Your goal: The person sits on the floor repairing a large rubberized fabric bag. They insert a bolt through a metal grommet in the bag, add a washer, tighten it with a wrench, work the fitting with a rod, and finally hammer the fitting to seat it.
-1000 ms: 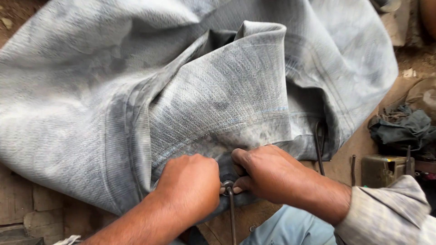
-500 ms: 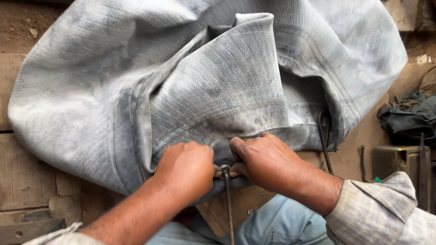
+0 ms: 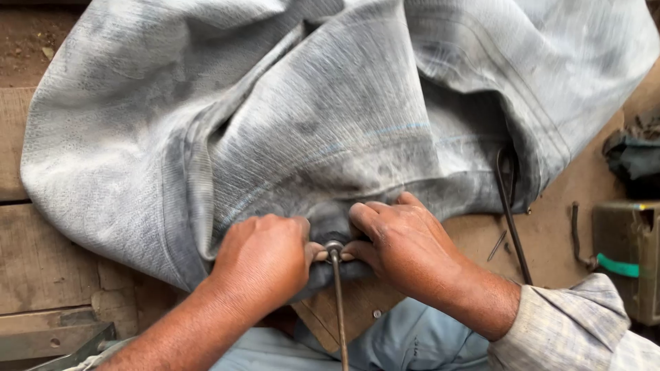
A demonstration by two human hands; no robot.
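Note:
A large, dusty grey rubber inner tube (image 3: pixel 330 130) lies folded over wooden boards. At its near edge a metal valve stem (image 3: pixel 337 295) with a round cap sticks out toward me. My left hand (image 3: pixel 265 264) and my right hand (image 3: pixel 405 247) meet at the stem's base. The fingers of both pinch the rubber and the valve fitting between them. My right forearm wears a pale checked sleeve (image 3: pixel 577 330).
A thin bent metal rod (image 3: pixel 512 213) lies under the tube's right edge on a brown board (image 3: pixel 584 185). An olive metal box (image 3: pixel 629 257) with a green strip stands at the right, a dark rag (image 3: pixel 636 154) above it. Wooden planks (image 3: pixel 41 254) lie at the left.
The view has shifted down and closer. Both hands stay pressed together at the valve, with the fingers tightened around its base.

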